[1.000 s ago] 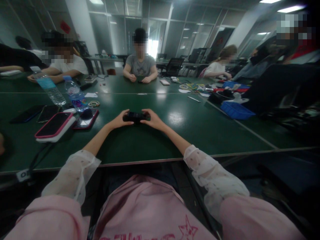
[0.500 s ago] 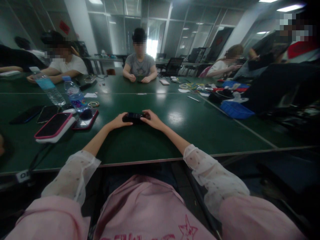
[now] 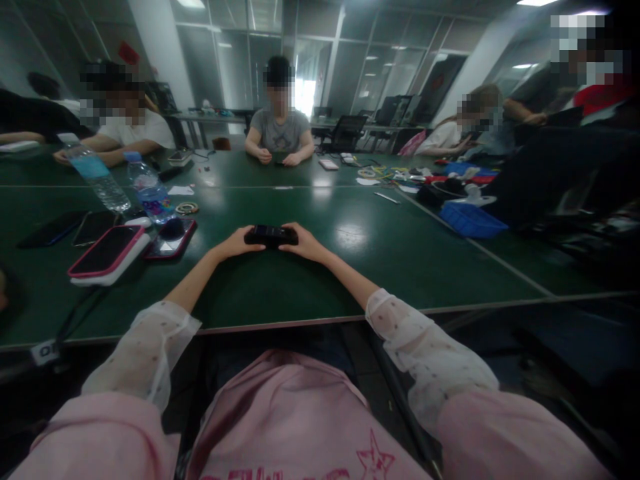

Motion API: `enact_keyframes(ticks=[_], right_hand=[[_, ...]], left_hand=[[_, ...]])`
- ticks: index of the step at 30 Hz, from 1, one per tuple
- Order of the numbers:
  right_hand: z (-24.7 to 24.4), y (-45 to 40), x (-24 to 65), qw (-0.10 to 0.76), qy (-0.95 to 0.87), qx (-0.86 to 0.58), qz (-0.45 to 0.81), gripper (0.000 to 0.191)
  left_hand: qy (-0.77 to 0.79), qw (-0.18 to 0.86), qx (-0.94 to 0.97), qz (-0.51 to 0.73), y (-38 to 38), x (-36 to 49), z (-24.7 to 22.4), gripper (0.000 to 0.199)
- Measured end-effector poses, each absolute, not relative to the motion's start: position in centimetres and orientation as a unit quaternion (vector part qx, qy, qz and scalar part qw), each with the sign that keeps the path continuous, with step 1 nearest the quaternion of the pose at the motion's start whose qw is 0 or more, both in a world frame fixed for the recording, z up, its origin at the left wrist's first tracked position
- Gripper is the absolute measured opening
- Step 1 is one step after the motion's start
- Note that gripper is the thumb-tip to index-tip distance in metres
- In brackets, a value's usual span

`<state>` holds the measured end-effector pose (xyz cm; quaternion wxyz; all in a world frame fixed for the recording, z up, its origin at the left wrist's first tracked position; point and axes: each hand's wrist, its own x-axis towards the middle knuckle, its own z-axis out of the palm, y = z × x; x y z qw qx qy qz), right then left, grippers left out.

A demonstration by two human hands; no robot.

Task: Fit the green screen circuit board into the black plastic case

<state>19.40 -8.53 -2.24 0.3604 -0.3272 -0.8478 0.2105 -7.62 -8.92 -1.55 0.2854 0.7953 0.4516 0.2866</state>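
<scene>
A small black device (image 3: 271, 236) is held level just above or on the green table (image 3: 280, 293), in front of me; whether it touches the surface I cannot tell. My left hand (image 3: 235, 243) grips its left end, thumb along the near edge. Around the right end closes my right hand (image 3: 301, 243), its thumb also on the near edge. The top of the device is dark with faint marks.
Two bottles (image 3: 150, 193) (image 3: 97, 175) stand at the left, behind a pink-edged phone (image 3: 107, 252) and another phone (image 3: 171, 239). A blue basket (image 3: 473, 220) and tangled cables (image 3: 385, 172) lie at the right. A person (image 3: 280, 130) sits opposite.
My right hand's fingers have shifted from over the device's right end to around it, thumb on the near edge. At the far right, people have changed posture.
</scene>
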Motion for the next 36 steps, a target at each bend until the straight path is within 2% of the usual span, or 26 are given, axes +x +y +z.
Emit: enact_keyframes(ticks=[16,25,36], right_hand=[[-2.13,-8.55,19.36,0.35,-0.852,-0.333,0.203,0.057],[-2.2,-8.7,19.11,0.356,-0.844,-0.342,0.209,0.052],[-2.62,-8.43,19.17,0.381,-0.826,-0.345,0.233,0.055]], left_hand=[[0.466,0.255,0.801,0.276,-8.78,-7.65,-1.66,0.066],[0.459,0.274,0.797,0.28,-9.07,-7.55,-1.33,0.062],[0.455,0.298,0.784,0.297,-8.99,-7.7,-1.81,0.075]])
